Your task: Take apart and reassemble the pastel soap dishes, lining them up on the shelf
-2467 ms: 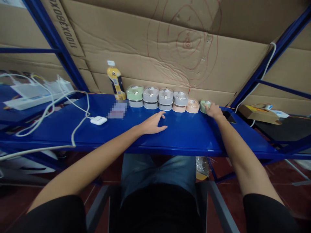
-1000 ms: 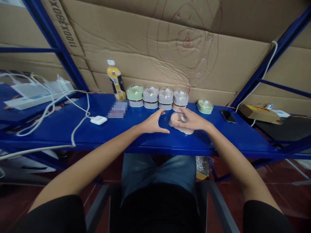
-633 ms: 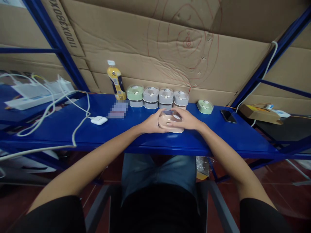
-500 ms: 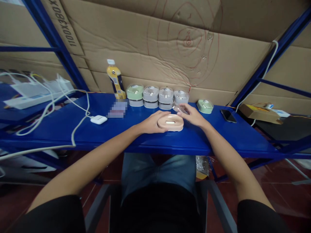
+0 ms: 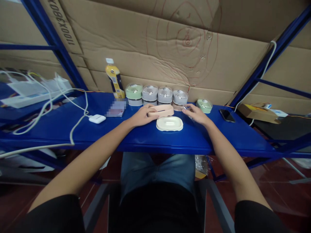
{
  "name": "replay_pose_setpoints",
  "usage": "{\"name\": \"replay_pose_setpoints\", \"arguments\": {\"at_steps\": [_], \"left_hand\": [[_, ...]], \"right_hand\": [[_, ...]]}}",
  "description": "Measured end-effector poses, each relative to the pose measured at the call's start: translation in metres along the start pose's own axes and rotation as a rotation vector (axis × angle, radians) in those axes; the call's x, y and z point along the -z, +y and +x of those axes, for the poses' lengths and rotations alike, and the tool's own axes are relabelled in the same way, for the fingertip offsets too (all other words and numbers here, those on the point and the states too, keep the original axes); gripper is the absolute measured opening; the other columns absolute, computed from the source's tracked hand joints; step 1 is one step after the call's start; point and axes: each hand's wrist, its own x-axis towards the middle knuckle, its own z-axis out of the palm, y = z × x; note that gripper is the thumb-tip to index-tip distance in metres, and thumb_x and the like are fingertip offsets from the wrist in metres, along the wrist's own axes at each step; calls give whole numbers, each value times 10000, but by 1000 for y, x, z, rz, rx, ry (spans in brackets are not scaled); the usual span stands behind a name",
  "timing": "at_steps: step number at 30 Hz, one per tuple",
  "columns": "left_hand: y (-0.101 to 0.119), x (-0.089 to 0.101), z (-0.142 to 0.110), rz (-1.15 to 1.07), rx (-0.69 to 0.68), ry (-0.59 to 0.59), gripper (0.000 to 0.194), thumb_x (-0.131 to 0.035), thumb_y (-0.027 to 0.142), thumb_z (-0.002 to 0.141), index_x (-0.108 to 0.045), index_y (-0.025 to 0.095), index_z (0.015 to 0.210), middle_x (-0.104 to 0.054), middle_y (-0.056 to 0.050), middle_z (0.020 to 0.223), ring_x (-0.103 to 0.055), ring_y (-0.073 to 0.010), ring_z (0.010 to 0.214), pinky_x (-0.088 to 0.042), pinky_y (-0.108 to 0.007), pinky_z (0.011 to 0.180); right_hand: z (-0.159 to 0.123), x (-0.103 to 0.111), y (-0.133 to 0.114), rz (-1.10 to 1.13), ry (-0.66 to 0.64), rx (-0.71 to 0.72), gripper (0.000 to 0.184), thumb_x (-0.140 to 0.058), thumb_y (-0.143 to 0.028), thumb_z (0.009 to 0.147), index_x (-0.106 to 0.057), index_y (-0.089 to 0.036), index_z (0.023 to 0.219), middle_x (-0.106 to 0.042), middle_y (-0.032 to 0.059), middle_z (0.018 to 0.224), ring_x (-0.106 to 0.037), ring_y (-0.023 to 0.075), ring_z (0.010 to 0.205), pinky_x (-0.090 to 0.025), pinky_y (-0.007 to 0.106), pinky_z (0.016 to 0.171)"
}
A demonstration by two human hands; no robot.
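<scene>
My left hand (image 5: 143,116) is closed on a peach-coloured oval shell (image 5: 165,110) with a slot in its top. The shell is raised just behind a cream oval base (image 5: 169,124) lying on the blue table, and the two are apart. To the right of the base, my right hand (image 5: 198,114) has its fingers closed around a clear plastic piece (image 5: 188,114), mostly hidden by the fingers. Behind my hands stands a row of small oval boxes with clear lids, a green box (image 5: 134,91) and grey boxes (image 5: 165,94) among them, stacked in pairs.
A yellow drink bottle (image 5: 115,79) stands at the back left, near a white earphone case (image 5: 97,118) and white cables (image 5: 79,124). To the right are a lone green box (image 5: 204,105), a phone (image 5: 227,115) and an open cardboard box (image 5: 259,114). Cardboard (image 5: 126,38) walls the back.
My left hand has lifted the peach shell off and moved it back and left, uncovering the cream base. My right hand has shifted slightly right with the clear piece.
</scene>
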Motion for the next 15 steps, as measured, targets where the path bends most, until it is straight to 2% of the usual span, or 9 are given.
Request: {"name": "replay_pose_setpoints", "arguments": {"at_steps": [5,9,12,15], "left_hand": [[-22,12,2,41,163,18,653,-735,836,827,-849,201,931,-734,-158,1285,-694,-389,1283,-510,-582,1237],[-25,12,2,83,224,14,637,-827,853,711,-828,230,844,-762,-129,1243,-707,-382,1208,-550,-565,1175],[-24,13,2,109,236,6,578,-867,801,677,-813,242,815,-770,-115,1161,-723,-376,1122,-581,-563,1103],[-18,15,3,102,228,22,517,-880,731,685,-790,245,838,-774,-101,1112,-721,-381,1127,-586,-558,1087]], "right_hand": [[0,10,3,-153,-126,49,931,-972,-655,693,-726,-223,1480,-805,138,1327,-749,388,1230,-588,566,1120],[0,12,6,-190,-160,69,944,-982,-627,681,-734,-232,1503,-794,146,1397,-749,394,1279,-572,596,1160],[1,11,8,-198,-183,89,918,-984,-634,676,-763,-230,1470,-801,148,1384,-763,397,1258,-586,605,1145],[2,12,9,-203,-179,98,889,-982,-653,681,-784,-247,1447,-813,140,1359,-776,396,1216,-605,613,1114]]}}
